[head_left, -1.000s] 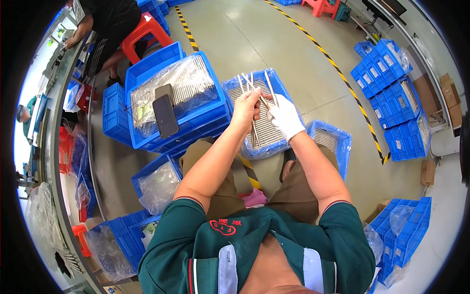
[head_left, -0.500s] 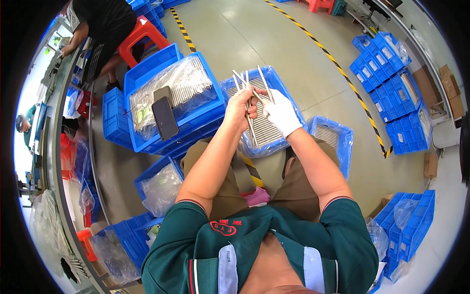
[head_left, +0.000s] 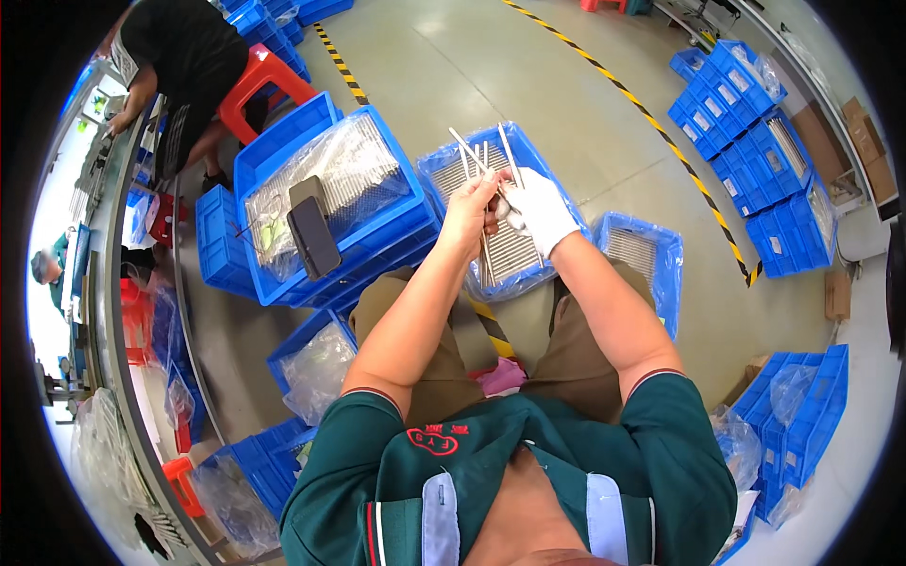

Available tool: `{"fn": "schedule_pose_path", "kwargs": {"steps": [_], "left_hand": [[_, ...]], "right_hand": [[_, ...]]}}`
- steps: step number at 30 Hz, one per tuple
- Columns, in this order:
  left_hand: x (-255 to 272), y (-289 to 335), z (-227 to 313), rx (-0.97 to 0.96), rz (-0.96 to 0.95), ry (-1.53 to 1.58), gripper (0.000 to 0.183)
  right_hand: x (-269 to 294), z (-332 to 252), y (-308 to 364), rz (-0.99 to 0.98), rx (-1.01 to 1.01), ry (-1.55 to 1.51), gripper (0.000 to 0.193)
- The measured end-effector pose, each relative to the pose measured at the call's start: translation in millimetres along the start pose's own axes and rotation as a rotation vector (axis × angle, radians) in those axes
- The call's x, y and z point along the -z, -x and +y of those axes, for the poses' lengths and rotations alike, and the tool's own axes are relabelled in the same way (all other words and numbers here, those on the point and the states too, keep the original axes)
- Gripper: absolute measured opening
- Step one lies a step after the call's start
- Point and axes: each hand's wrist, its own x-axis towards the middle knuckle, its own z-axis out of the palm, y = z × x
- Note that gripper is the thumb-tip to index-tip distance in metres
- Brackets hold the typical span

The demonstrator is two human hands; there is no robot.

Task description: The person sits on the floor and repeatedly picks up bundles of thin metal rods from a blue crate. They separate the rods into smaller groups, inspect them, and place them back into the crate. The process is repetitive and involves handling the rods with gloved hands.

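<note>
Several thin silvery metal rods [head_left: 464, 146] stick up and out from between my hands at different angles. My bare left hand [head_left: 472, 209] is wrapped round some of them. Pressed close beside it, my white-gloved right hand [head_left: 540, 209] is closed on a rod that points away from me. Both hands are above a blue crate [head_left: 444, 156] lined with clear plastic, where many similar rods lie side by side in a row. The fingers overlap, so which rods each hand grips is partly hidden.
Left of my hands stands a larger blue crate [head_left: 267, 286] of rods under plastic film, with a phone [head_left: 314, 236] lying on it. A smaller rod crate [head_left: 668, 269] sits at right. Another person [head_left: 184, 57] works by a red stool [head_left: 269, 75]. Stacked blue crates [head_left: 755, 156] line the right wall.
My hands have drawn closer together, and the right hand has turned slightly round its rod. The whole view has shifted a little.
</note>
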Motion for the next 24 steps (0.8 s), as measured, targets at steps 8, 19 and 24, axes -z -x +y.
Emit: {"fn": "schedule_pose_path", "kwargs": {"steps": [8, 19, 24], "left_hand": [[2.3, -1.4, 1.0, 0.014, 0.081, -0.02, 0.022], [-11.5, 4.7, -24.8, 0.218, -0.159, -0.316, 0.026], [-17.4, 21.9, -25.6, 0.437, -0.322, -0.053, 0.028]], "right_hand": [[15.5, 3.0, -16.2, 0.061, 0.195, 0.324, 0.015], [36.2, -2.0, -57.7, 0.354, 0.38, 0.688, 0.031], [97.3, -34.1, -79.6, 0.565, 0.204, -0.054, 0.029]]}}
